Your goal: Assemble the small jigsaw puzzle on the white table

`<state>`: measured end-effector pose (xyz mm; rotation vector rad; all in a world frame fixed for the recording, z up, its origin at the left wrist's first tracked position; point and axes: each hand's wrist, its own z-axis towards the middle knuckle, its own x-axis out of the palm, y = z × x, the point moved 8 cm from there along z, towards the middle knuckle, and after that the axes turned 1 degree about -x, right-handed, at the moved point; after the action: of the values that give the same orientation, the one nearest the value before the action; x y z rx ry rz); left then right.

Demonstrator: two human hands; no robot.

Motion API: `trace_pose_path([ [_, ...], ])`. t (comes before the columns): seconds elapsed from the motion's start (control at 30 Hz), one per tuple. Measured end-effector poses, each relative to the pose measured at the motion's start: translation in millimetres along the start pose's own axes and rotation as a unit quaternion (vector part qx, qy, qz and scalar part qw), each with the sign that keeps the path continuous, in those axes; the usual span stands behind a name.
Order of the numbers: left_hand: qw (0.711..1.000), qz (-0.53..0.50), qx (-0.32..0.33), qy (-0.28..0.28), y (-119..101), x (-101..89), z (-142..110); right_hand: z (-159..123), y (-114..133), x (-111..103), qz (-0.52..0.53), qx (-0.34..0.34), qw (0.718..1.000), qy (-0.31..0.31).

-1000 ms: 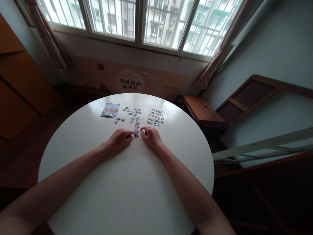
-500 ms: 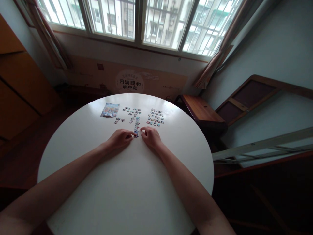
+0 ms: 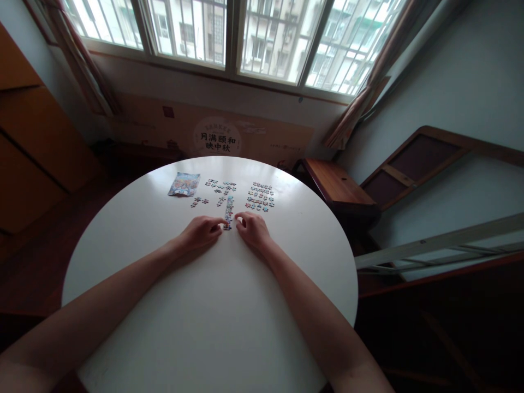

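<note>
A narrow strip of joined jigsaw puzzle pieces [image 3: 229,206] lies lengthwise on the white round table [image 3: 204,305]. My left hand [image 3: 202,230] rests at its near end, fingers bent, with the index finger and thumb closed on the strip's lower left edge. To the right of the strip is my right hand [image 3: 252,228], resting on the table with curled fingers. Its index finger and thumb are a little apart, with nothing visible between them. Loose puzzle pieces [image 3: 212,183] are scattered beyond and left of the strip. More pieces [image 3: 261,196] sit in rows on the right.
A small picture sheet or packet [image 3: 184,184] lies at the table's far left. Beyond the table are a wooden stool or bench [image 3: 338,183], a printed panel [image 3: 262,134] and a barred window [image 3: 270,41]. A metal rail [image 3: 446,243] runs along the right side.
Both hands stay almost where they were. The left fingertips have shifted very slightly at the strip's near end.
</note>
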<state>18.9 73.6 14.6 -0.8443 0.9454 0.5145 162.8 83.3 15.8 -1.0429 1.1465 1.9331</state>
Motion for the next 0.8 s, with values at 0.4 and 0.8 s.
trace_pose_path([
  [0.4, 1.000, 0.007, 0.009, 0.012, -2.1, -0.3, 0.1, 1.0, 0.0, 0.8, -0.001, -0.004, 1.000, -0.001],
  [0.8, 1.000, -0.008, 0.008, -0.009, -1.1, -2.3, -0.8, 0.2, 0.9, -0.3, -0.005, 0.002, 1.000, 0.003],
])
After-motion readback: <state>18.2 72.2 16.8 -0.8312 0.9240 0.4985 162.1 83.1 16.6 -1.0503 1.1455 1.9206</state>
